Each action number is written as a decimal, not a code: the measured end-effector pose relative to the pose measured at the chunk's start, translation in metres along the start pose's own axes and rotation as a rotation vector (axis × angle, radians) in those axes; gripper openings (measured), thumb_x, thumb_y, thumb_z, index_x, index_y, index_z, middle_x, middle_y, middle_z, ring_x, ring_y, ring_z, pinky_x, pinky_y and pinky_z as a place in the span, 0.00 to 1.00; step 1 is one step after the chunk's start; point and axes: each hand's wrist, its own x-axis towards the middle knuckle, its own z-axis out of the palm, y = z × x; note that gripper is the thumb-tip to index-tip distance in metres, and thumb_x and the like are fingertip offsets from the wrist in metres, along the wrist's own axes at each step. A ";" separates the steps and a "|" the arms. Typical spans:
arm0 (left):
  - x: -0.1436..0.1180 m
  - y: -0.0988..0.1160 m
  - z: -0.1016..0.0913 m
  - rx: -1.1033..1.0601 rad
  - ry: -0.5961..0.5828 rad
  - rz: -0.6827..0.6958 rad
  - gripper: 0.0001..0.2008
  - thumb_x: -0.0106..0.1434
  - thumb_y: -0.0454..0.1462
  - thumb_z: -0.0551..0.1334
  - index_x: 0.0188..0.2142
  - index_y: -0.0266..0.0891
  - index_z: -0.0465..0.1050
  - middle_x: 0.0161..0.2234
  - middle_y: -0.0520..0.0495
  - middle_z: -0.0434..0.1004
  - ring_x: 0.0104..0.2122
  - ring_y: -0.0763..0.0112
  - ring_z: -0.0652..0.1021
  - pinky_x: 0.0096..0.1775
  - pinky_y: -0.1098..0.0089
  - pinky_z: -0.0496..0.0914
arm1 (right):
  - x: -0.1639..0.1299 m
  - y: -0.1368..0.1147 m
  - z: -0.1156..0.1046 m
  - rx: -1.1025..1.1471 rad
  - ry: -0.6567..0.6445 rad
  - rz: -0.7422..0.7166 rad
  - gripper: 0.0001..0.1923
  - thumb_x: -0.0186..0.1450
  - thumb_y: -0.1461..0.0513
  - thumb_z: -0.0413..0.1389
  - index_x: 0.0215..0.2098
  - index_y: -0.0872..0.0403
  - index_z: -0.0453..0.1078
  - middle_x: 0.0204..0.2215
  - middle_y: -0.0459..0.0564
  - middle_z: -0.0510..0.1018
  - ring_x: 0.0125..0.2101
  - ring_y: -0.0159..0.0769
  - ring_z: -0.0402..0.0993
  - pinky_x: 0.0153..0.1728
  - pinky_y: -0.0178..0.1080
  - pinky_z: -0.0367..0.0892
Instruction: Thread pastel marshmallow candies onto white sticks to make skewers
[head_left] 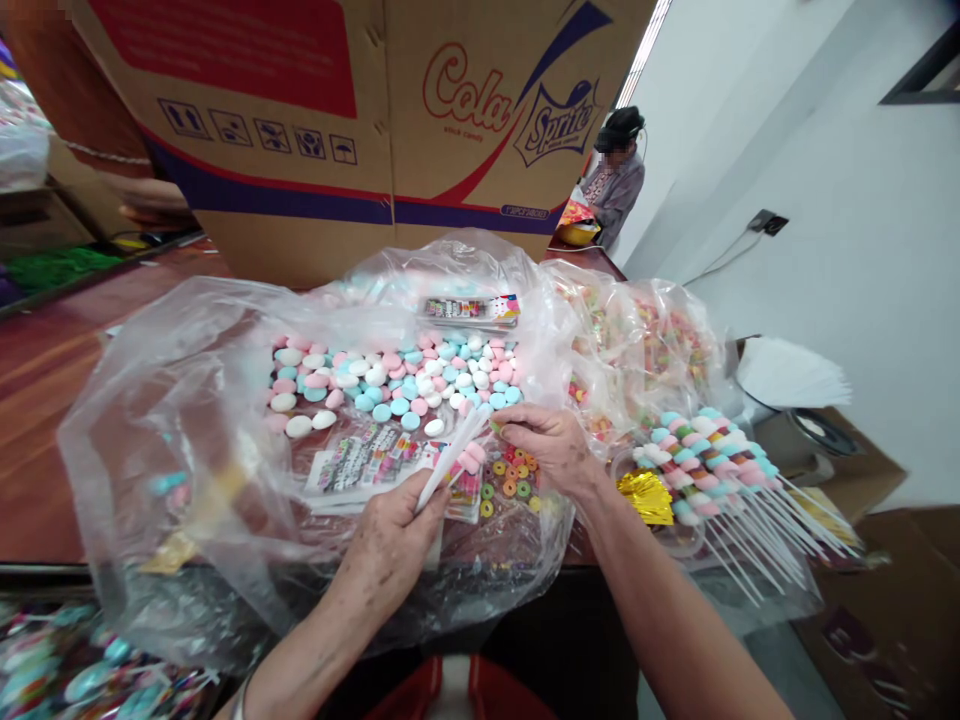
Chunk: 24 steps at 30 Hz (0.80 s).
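Note:
My left hand [401, 530] is closed around several white sticks [454, 455] that slant up and to the right. Close to their upper ends, my right hand [544, 445] pinches a small green candy [495, 427], mostly hidden by the fingertips. Below that hand lie small ring candies [511, 478] in red, orange, green and yellow. Beside the sticks is a pink candy piece [471, 458]. Printed labels [375, 455] lie left of the sticks. Beyond the hands spread pink, blue and white round candies [405, 385] on clear plastic.
A large cardboard box [375, 150] stands behind the candies. At right are finished-looking marshmallow skewers [712, 460], gold twist ties [646, 497] and a bag of ring candies [645, 335]. More printed labels [471, 312] lie farther back. Another person [619, 185] is in the background.

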 end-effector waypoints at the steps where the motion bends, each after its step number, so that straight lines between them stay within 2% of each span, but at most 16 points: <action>1: 0.000 -0.001 0.000 -0.009 -0.004 -0.002 0.16 0.64 0.47 0.55 0.38 0.41 0.77 0.23 0.55 0.70 0.27 0.68 0.69 0.31 0.72 0.63 | 0.000 -0.001 -0.001 -0.061 -0.008 -0.054 0.08 0.53 0.62 0.63 0.32 0.49 0.81 0.32 0.44 0.84 0.35 0.35 0.78 0.42 0.38 0.70; 3: 0.000 -0.005 0.001 -0.029 -0.009 -0.016 0.16 0.64 0.48 0.56 0.39 0.42 0.78 0.23 0.55 0.69 0.26 0.68 0.69 0.30 0.72 0.63 | -0.001 -0.001 -0.001 -0.095 -0.005 -0.098 0.09 0.54 0.62 0.63 0.34 0.49 0.81 0.34 0.44 0.84 0.36 0.35 0.78 0.43 0.38 0.70; 7: 0.000 -0.008 0.001 -0.070 -0.002 -0.040 0.16 0.62 0.48 0.57 0.36 0.40 0.77 0.21 0.55 0.68 0.25 0.68 0.68 0.29 0.72 0.62 | -0.002 0.006 0.001 0.075 0.015 -0.019 0.10 0.54 0.60 0.65 0.35 0.49 0.81 0.31 0.43 0.83 0.31 0.31 0.77 0.35 0.34 0.71; 11: -0.002 -0.003 0.001 -0.133 0.004 -0.050 0.15 0.61 0.48 0.58 0.34 0.39 0.76 0.20 0.56 0.65 0.22 0.71 0.65 0.27 0.73 0.60 | -0.004 0.014 0.004 0.110 -0.009 -0.015 0.09 0.55 0.59 0.65 0.36 0.49 0.81 0.32 0.43 0.83 0.31 0.31 0.77 0.36 0.34 0.71; 14: -0.003 0.002 0.002 -0.175 0.014 -0.071 0.15 0.60 0.48 0.58 0.28 0.39 0.72 0.18 0.56 0.63 0.20 0.72 0.64 0.25 0.73 0.58 | -0.009 0.015 0.006 -0.030 0.012 -0.114 0.09 0.59 0.59 0.63 0.38 0.48 0.81 0.35 0.45 0.84 0.36 0.35 0.79 0.40 0.37 0.73; 19: -0.005 0.005 0.007 -0.214 0.058 -0.075 0.15 0.59 0.47 0.58 0.29 0.39 0.73 0.15 0.57 0.62 0.18 0.72 0.63 0.23 0.73 0.57 | -0.024 0.019 0.020 -0.388 0.093 -0.434 0.15 0.67 0.63 0.53 0.49 0.49 0.77 0.46 0.49 0.82 0.47 0.37 0.77 0.53 0.41 0.70; 22: -0.005 0.000 0.011 -0.224 0.087 -0.080 0.14 0.60 0.47 0.59 0.30 0.39 0.75 0.15 0.57 0.63 0.18 0.73 0.63 0.22 0.73 0.56 | -0.033 0.022 0.033 -0.468 0.107 -0.474 0.18 0.69 0.65 0.49 0.54 0.53 0.74 0.48 0.53 0.80 0.50 0.37 0.76 0.54 0.40 0.69; 24: -0.005 -0.006 0.014 -0.255 0.098 -0.094 0.14 0.60 0.47 0.59 0.31 0.39 0.75 0.15 0.57 0.63 0.17 0.73 0.63 0.22 0.73 0.56 | -0.038 0.022 0.040 -0.478 0.065 -0.475 0.19 0.69 0.65 0.49 0.54 0.56 0.73 0.48 0.55 0.80 0.49 0.37 0.76 0.53 0.38 0.70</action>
